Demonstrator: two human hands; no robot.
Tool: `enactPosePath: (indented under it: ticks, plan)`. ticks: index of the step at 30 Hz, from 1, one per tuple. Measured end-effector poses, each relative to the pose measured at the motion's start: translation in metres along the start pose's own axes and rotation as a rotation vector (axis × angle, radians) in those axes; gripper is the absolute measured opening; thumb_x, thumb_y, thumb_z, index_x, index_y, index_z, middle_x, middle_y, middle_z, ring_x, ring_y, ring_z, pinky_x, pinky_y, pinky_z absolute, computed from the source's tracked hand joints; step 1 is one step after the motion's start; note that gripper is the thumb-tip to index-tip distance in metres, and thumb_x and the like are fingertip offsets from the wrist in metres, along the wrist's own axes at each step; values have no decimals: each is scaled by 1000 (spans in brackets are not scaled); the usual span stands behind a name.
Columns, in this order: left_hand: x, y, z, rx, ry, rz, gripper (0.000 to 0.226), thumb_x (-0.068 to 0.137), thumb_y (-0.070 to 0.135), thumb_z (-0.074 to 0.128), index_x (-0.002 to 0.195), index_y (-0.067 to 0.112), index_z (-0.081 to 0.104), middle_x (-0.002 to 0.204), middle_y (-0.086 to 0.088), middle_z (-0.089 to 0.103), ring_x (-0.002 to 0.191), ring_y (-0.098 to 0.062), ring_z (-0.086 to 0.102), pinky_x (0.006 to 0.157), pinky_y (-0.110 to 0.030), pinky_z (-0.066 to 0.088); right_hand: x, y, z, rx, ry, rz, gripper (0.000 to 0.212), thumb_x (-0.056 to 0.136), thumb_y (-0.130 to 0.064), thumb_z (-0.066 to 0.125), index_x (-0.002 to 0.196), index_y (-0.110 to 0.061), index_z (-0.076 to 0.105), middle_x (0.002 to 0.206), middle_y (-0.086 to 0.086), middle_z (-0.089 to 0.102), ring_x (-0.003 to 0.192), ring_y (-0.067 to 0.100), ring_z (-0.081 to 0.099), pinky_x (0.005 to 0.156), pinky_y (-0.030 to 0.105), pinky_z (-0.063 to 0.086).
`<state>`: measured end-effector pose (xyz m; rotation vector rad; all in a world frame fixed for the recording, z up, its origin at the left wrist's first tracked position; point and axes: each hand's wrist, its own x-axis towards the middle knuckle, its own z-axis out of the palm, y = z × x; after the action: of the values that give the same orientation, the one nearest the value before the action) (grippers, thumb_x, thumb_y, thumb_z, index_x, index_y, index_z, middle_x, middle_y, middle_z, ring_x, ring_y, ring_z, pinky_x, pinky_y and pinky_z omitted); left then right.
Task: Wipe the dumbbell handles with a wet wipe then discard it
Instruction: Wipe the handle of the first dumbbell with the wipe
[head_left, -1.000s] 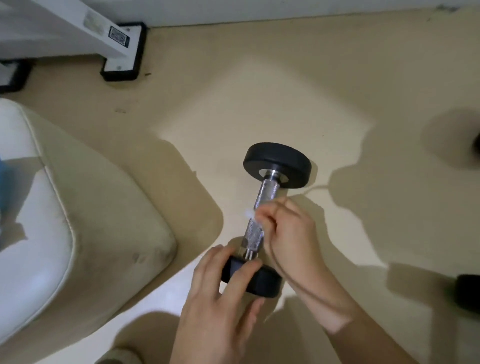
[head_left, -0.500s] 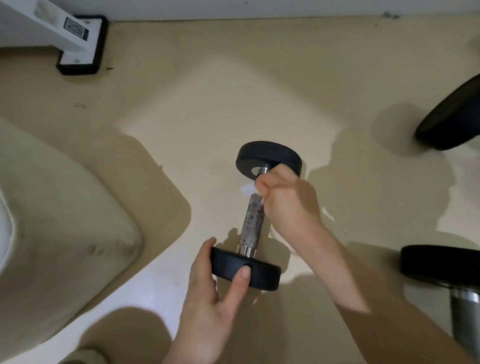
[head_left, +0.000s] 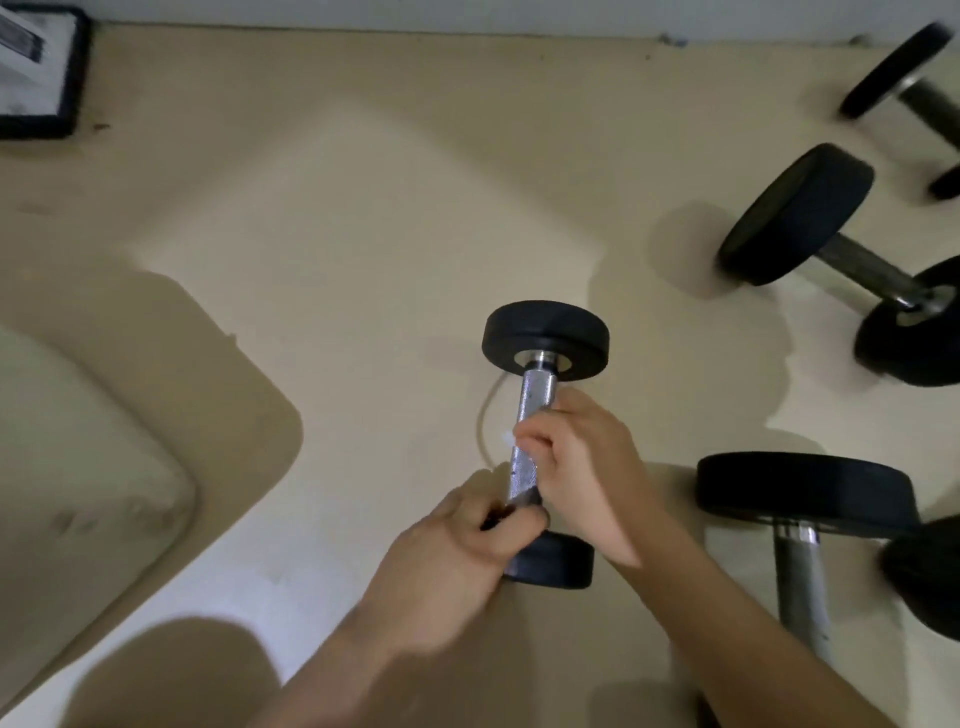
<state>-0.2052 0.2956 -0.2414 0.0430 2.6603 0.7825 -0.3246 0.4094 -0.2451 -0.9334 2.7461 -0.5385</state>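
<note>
Beige floor (head_left: 260, 78) under you, bright patch (head_left: 374, 249) in its middle, pale cushion (head_left: 78, 467) at your left, white wall (head_left: 467, 10) ahead

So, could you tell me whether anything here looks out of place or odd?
Nothing spilled or broken. One oddity: a thin pale curved line on the floor just left of the dumbbell under the wet wipe; thread, streak or reflection, I cannot tell. Several other dumbbells lie at mixed angles on the right.

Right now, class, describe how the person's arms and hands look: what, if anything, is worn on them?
The left hand and right hand are bare: no gloves, rings or watch show. Both forearms are uncovered to the picture's edge, no sleeve in view.
</note>
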Motion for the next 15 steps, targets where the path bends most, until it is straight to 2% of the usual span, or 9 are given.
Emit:
enactPosePath:
  ticks: [2, 4, 5, 7, 8, 11, 13, 14, 15]
  plan:
    - [10, 11, -9, 89, 90, -5, 45, 80, 27, 55, 118, 39, 35, 97, 4, 49, 84, -19, 51, 64, -29, 53, 3, 2, -5, -46, -84, 5, 13, 68, 1, 62, 64, -10, 58, 73, 1, 50, 57, 24, 48, 43, 28, 36]
    - [17, 25, -13, 168, 30, -78, 29, 81, 34, 50, 110, 36, 44, 94, -1, 56, 75, -23, 57, 58, -26, 44, 22, 10, -4, -102, 13, 75, 10, 72, 1, 56, 74, -8, 58, 80, 3, 44, 59, 23, 40, 47, 25, 23]
    - [21, 24, -11, 240, -10, 0, 27, 76, 28, 49, 102, 36, 53, 84, -6, 57, 61, -23, 55, 51, -26, 36, 29, 11, -5, -100, 52, 150, 12, 77, -1, 54, 83, -9, 61, 85, 6, 45, 64, 23, 39, 52, 25, 24]
    - [22, 24, -30, 437, 12, 142, 24, 60, 18, 48, 74, 30, 64, 53, -6, 50, 38, -17, 32, 47, -21, 22, 23, 8, -4, -32, 100, 230, 14, 87, -7, 51, 93, -11, 63, 92, 6, 49, 72, 19, 41, 59, 25, 32]
    - [21, 15, -31, 586, 76, 225, 23, 63, 13, 43, 65, 26, 62, 46, -4, 46, 36, -16, 28, 47, -20, 21, 13, 1, -3, 40, 84, 225, 13, 89, -9, 52, 90, -11, 65, 91, 4, 51, 74, 18, 44, 61, 23, 36]
    - [15, 5, -39, 810, 100, 361, 34, 65, 8, 33, 50, 19, 61, 42, -8, 48, 33, -18, 41, 42, -22, 31, -23, -24, 10, 243, 11, 105, 16, 85, -8, 57, 75, -14, 69, 79, 4, 55, 68, 22, 55, 63, 32, 47]
    - [11, 1, -35, 948, 59, 395, 21, 62, 16, 47, 50, 19, 64, 42, -9, 52, 34, -23, 46, 40, -27, 36, -23, -23, 21, 210, 92, 67, 15, 81, -9, 56, 73, -14, 67, 75, 6, 56, 62, 27, 57, 55, 34, 49]
    - [8, -4, -31, 937, 52, 436, 8, 58, 16, 59, 52, 20, 62, 43, -8, 52, 37, -24, 47, 43, -27, 35, -16, -17, 25, 135, 181, 82, 12, 77, -6, 57, 71, -13, 65, 74, 8, 55, 59, 29, 58, 50, 32, 49]
    - [3, -6, -30, 841, 25, 440, 13, 52, 12, 68, 56, 21, 59, 47, -7, 52, 41, -23, 47, 47, -28, 34, -9, -12, 26, 91, 262, 158, 10, 73, -1, 62, 68, -10, 63, 72, 10, 54, 57, 30, 58, 46, 29, 48]
